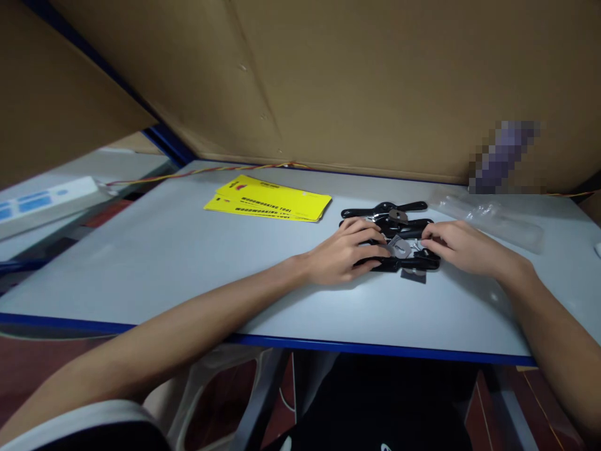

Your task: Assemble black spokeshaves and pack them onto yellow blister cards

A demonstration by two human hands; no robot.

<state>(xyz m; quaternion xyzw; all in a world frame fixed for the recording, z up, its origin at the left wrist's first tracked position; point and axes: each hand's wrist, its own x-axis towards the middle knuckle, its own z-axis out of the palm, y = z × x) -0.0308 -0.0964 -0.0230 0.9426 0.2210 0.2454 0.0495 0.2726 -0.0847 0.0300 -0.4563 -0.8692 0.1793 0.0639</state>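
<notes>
Several black winged metal tools (392,220) with silver blades lie in a row on the pale grey table (188,263). My left hand (345,252) curls round the left end of the nearest black tool (413,263). My right hand (457,245) pinches its right end, fingers closed. Between the two hands a small silver blade (400,247) shows on the tool. Both forearms rest across the table's front part.
A stack of yellow printed cards (270,199) lies to the left of the tools. Clear plastic bags (488,216) lie at the right rear. Brown cardboard walls (375,81) enclose the back and left. A red-yellow wire (211,169) runs along the rear edge.
</notes>
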